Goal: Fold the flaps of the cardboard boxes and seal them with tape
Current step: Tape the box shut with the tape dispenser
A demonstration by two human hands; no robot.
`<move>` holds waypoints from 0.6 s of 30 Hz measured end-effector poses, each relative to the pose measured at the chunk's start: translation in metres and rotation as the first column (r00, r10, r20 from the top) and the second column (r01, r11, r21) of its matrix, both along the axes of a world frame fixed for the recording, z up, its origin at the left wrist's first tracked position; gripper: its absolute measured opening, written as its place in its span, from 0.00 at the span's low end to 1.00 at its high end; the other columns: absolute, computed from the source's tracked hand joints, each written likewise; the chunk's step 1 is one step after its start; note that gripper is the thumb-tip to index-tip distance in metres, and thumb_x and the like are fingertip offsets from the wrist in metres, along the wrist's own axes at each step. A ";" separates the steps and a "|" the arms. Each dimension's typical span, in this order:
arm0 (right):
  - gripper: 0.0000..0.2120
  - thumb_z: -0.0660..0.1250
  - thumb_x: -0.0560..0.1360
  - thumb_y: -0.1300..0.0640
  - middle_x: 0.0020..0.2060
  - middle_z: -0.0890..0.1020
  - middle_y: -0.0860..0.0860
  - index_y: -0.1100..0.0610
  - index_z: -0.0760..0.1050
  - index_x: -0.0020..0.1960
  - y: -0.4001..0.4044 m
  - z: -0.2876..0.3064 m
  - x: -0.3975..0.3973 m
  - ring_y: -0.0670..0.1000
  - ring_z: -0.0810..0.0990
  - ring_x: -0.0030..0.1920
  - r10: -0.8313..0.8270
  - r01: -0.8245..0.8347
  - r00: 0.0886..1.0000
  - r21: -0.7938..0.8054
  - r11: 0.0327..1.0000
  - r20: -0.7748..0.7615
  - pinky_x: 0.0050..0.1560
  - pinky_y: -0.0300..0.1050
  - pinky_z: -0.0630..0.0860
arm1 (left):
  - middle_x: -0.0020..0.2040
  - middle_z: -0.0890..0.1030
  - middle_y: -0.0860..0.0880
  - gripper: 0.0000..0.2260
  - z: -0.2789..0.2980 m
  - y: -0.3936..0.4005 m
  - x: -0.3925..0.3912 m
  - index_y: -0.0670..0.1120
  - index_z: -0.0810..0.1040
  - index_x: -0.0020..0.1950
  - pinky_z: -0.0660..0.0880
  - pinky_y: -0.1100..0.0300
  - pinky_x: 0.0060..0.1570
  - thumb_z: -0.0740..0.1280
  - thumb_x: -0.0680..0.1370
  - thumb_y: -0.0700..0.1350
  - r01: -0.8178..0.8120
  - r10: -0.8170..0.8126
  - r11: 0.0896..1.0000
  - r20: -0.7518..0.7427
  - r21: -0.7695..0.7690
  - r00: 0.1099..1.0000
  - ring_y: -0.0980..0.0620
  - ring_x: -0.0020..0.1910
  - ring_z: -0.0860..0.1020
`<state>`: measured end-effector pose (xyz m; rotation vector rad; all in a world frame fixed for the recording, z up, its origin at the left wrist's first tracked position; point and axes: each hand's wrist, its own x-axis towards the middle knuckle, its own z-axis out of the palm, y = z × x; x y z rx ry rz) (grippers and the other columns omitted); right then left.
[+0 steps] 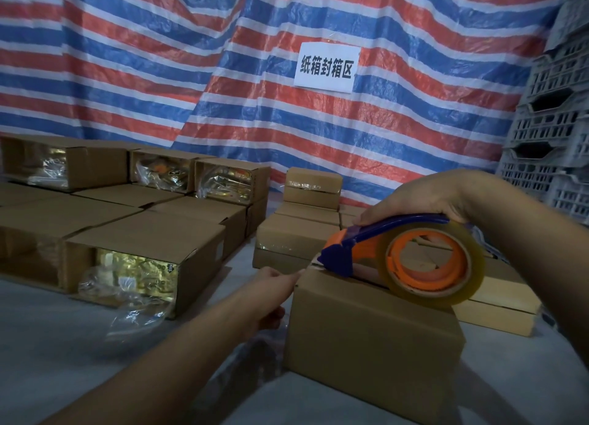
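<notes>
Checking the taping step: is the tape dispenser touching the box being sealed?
Touching. The head view shows the tape dispenser, held by the right hand, resting its roll on the box top.
</notes>
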<state>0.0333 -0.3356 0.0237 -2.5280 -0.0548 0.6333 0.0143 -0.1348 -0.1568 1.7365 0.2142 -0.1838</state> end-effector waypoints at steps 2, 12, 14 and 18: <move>0.20 0.71 0.75 0.44 0.36 0.85 0.55 0.59 0.76 0.58 -0.001 -0.002 -0.001 0.49 0.83 0.30 0.009 -0.009 1.000 0.003 1.000 0.003 0.31 0.39 0.80 | 0.50 0.76 0.43 0.09 -0.005 0.003 -0.002 0.49 0.71 0.57 0.72 0.58 0.39 0.65 0.80 0.51 -0.003 0.002 0.997 0.013 0.073 1.000 0.49 0.42 0.74; 0.15 0.69 0.77 0.45 0.35 0.86 0.53 0.55 0.76 0.56 -0.001 -0.002 -0.001 0.47 0.84 0.31 0.058 -0.058 0.998 -0.002 0.998 0.039 0.30 0.37 0.78 | 0.36 0.73 0.50 0.16 0.044 -0.010 0.008 0.48 0.78 0.47 0.62 0.63 0.29 0.62 0.80 0.60 0.097 -0.143 0.960 0.164 0.263 0.976 0.54 0.31 0.67; 0.16 0.69 0.77 0.45 0.36 0.86 0.53 0.56 0.76 0.57 -0.001 -0.002 -0.001 0.47 0.84 0.31 0.058 -0.058 0.997 -0.001 0.998 0.041 0.30 0.37 0.78 | 0.33 0.73 0.51 0.15 0.041 -0.011 0.007 0.49 0.78 0.46 0.62 0.65 0.28 0.62 0.79 0.59 0.119 -0.150 0.970 0.134 0.212 0.980 0.55 0.30 0.66; 0.18 0.69 0.77 0.44 0.34 0.85 0.52 0.58 0.76 0.56 -0.001 -0.002 0.001 0.46 0.83 0.30 0.060 -0.060 0.997 -0.005 0.998 0.047 0.30 0.36 0.78 | 0.37 0.78 0.50 0.14 0.034 -0.009 0.005 0.52 0.79 0.51 0.64 0.64 0.31 0.64 0.78 0.61 0.149 -0.170 0.976 0.120 0.161 0.978 0.55 0.34 0.70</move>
